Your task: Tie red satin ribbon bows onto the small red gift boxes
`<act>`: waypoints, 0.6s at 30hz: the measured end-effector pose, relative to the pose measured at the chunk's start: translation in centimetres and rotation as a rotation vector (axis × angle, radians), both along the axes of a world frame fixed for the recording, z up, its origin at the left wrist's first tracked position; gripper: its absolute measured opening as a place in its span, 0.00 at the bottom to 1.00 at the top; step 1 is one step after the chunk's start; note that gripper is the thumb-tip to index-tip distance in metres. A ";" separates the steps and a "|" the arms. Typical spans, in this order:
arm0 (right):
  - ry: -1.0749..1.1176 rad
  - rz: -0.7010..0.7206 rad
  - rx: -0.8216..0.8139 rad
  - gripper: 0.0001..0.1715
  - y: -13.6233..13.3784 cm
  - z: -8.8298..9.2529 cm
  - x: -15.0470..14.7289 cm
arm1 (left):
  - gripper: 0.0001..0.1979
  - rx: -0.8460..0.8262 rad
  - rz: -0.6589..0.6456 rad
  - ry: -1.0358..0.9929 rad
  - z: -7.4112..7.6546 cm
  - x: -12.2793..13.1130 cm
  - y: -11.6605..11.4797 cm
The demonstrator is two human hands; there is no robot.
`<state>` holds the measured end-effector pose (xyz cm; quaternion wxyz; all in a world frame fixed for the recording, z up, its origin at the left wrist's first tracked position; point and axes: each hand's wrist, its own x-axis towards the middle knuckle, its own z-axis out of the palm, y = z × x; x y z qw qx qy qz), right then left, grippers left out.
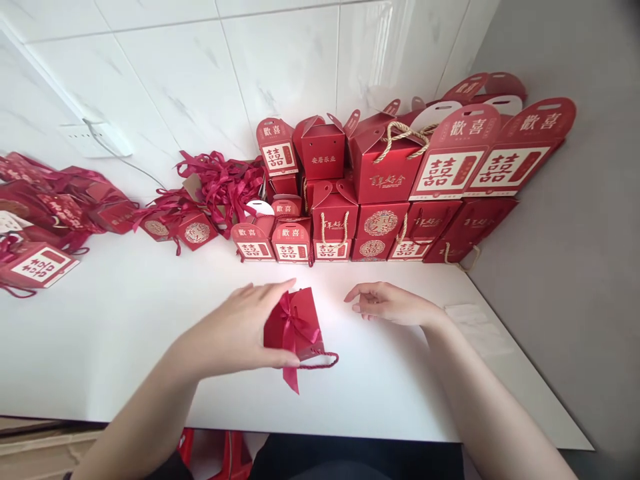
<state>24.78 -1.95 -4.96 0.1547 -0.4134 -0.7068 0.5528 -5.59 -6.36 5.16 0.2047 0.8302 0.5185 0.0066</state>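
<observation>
My left hand (240,330) is wrapped round the left side of a small red gift box (309,310), thumb at the near side and fingers at the far side. A pink-red ribbon bow (290,323) is tied on top of the box, one tail hanging toward me. From its near right corner a dark red cord handle (327,363) loops out. To the right of the box, my right hand (377,301) hovers over the white table with bent fingers apart and nothing visible in them. The box's left face is hidden behind my left hand.
Stacked red gift boxes (383,227) line the wall ahead and to the right. A heap of red ribbons (220,183) lies left of them. More ribboned boxes (45,267) crowd the far left. The white table (125,333) meets a grey wall (560,280) at right.
</observation>
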 end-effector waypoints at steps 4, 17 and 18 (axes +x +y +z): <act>-0.023 0.018 0.002 0.17 -0.2 -0.1 -0.3 | 0.51 -0.010 0.094 -0.089 -2.4 1.0 -1.7; -0.065 0.000 0.010 0.19 -0.2 -0.5 -0.3 | 0.63 0.344 0.883 0.005 -1.0 -17.6 4.4; -0.057 -0.006 0.010 0.19 -0.2 -0.6 -0.3 | 0.63 0.432 1.026 0.016 -1.2 -19.1 5.1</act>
